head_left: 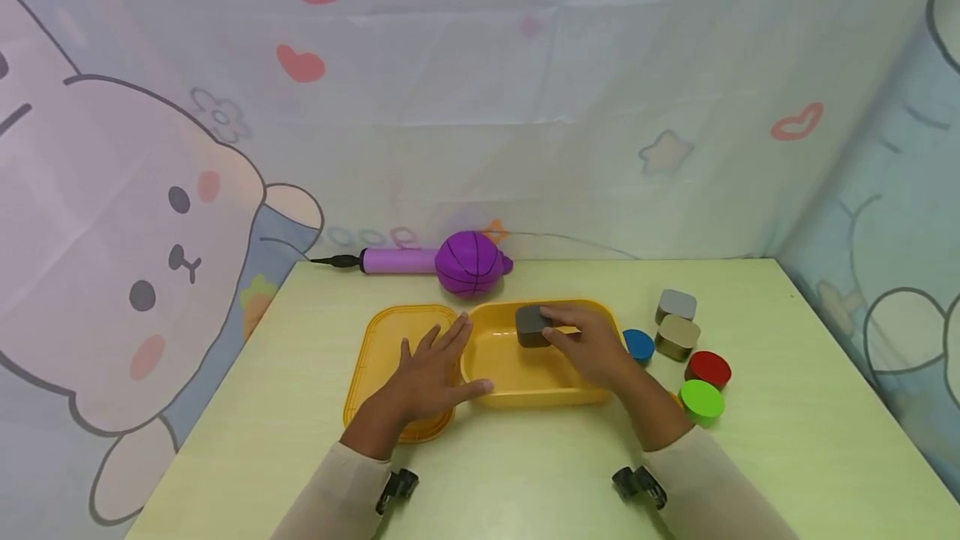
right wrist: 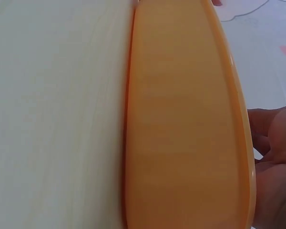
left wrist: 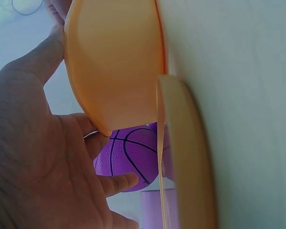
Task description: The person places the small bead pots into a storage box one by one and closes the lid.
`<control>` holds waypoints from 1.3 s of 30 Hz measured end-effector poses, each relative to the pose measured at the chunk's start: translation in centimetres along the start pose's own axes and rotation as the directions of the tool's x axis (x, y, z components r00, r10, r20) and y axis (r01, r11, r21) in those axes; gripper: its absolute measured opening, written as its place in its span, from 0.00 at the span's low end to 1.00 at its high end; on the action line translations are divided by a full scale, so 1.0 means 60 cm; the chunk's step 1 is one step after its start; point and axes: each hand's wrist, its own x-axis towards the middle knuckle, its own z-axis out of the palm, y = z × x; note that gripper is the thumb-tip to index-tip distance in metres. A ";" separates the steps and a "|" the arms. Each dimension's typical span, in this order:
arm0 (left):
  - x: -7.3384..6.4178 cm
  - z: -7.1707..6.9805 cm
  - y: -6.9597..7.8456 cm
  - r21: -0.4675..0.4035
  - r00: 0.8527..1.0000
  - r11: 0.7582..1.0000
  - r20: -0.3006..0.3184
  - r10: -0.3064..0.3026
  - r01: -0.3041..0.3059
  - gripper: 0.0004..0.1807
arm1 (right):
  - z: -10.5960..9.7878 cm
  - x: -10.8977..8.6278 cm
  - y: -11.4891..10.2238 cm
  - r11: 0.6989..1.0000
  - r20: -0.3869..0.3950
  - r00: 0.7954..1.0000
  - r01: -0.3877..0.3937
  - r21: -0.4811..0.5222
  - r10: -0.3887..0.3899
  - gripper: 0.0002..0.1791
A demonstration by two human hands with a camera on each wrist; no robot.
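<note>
A dark grey rounded-square block is pinched between the thumb and fingers of my right hand, inside the yellow plastic box. In the right wrist view the box's side wall hides the block and most of that hand. My left hand has its fingers spread and fairly straight at the box's left end. The left wrist view shows its thumb and a fingertip touching the box's rim. Beneath the left hand, a flat yellow lid lies on the table beside the box.
Right of the box sit a blue round piece, a light grey block, a tan block, a red round piece and a green one. Behind the box are a purple ball and a lilac pump.
</note>
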 end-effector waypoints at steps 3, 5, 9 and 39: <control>-0.001 0.000 0.001 0.004 1.000 1.000 -0.001 0.001 -0.001 0.57 | 0.007 0.004 -0.003 1.000 0.021 1.000 -0.011 -0.016 0.012 0.21; -0.001 0.002 0.000 0.007 1.000 1.000 0.000 0.001 -0.001 0.57 | 0.012 0.006 -0.004 1.000 0.036 0.999 -0.016 -0.023 0.017 0.21; 0.000 0.003 0.000 0.017 1.000 1.000 0.015 -0.005 0.004 0.58 | 0.022 0.012 -0.005 0.999 0.066 0.998 -0.021 -0.029 0.023 0.20; 0.002 0.005 -0.003 0.014 1.000 1.000 0.015 -0.005 0.005 0.57 | 0.085 0.050 -0.030 0.980 0.148 0.981 -0.103 -0.168 0.128 0.23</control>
